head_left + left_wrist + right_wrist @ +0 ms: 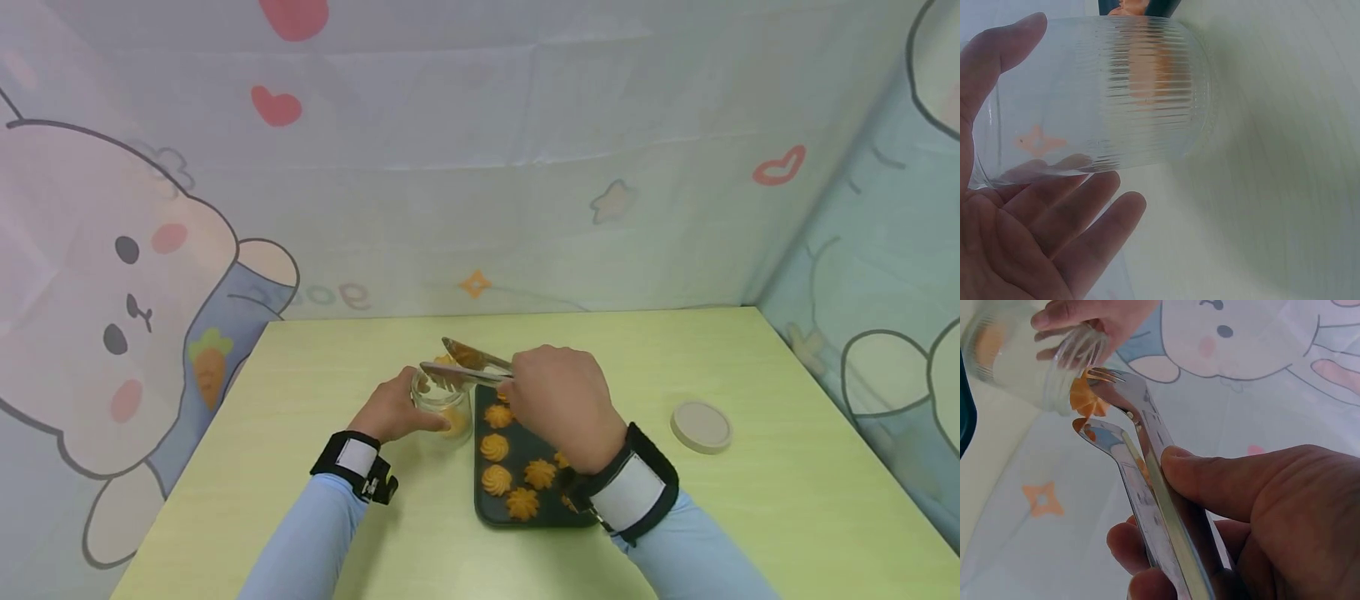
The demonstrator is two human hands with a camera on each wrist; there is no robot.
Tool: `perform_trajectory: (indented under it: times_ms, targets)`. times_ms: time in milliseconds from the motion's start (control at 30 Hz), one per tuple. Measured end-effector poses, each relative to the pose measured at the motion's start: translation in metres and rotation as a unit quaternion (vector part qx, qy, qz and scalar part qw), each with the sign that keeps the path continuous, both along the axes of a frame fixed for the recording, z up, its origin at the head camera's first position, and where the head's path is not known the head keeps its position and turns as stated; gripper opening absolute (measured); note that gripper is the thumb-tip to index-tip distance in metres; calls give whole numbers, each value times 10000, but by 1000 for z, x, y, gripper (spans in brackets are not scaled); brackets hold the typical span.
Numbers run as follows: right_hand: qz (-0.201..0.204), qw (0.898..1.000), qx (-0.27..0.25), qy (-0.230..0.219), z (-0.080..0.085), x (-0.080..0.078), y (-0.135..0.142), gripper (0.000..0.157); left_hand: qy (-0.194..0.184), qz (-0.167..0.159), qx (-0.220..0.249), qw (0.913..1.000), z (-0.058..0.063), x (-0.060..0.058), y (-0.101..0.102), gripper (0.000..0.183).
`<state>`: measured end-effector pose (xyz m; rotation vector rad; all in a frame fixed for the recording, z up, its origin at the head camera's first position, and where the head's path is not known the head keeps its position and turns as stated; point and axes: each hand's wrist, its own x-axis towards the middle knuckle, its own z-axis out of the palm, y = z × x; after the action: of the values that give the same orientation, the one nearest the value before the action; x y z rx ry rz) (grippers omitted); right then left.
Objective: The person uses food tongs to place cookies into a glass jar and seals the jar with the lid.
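Observation:
My left hand (393,406) grips a clear ribbed glass jar (1094,147), thumb on one side and fingers round the other. At the bottom of the jar lies an orange-brown cookie (1147,72), seen through the glass. My right hand (566,400) holds metal tongs (1166,506), thumb on one arm and fingers on the other. Between the fork-shaped and rounded tips of the tongs shows a piped cookie (1087,399), right at the jar's mouth. The tongs reach over the jar from the right in the head view.
A dark baking tray (483,508) with several piped cookies (522,503) lies below my right hand, which covers part of it. To the right, a round pale lid (701,427) lies flat on the light yellow table (795,500). A cartoon-printed cloth (480,167) hangs behind.

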<state>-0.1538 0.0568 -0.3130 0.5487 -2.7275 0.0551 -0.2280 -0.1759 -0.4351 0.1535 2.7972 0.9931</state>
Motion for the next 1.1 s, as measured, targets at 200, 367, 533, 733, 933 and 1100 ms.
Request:
perform_trajectory:
  times_ms: [200, 367, 533, 733, 933, 1100]
  targets:
    - [-110, 9999, -74, 45, -2, 1, 1, 50, 53, -45, -38, 10000, 1, 1, 0, 74]
    - [-224, 9996, -154, 48, 0, 4, 11, 47, 95, -117, -61, 9999, 0, 0, -1, 72]
    - [-350, 9988, -344, -62, 0, 8, 21, 47, 89, -161, -29, 9998, -1, -1, -3, 73]
    - [-519, 9969, -501, -309, -4, 12, 35, 42, 133, -216, -36, 9997, -1, -2, -4, 76]
    - [-642, 9948, -584, -526, -16, 17, 49, 38, 136, -195, 93, 9997, -4, 0, -6, 88]
    - [-728, 9928, -679, -670, -31, 23, 56, 39, 130, -210, 209, 9995, -5, 2, -8, 88]
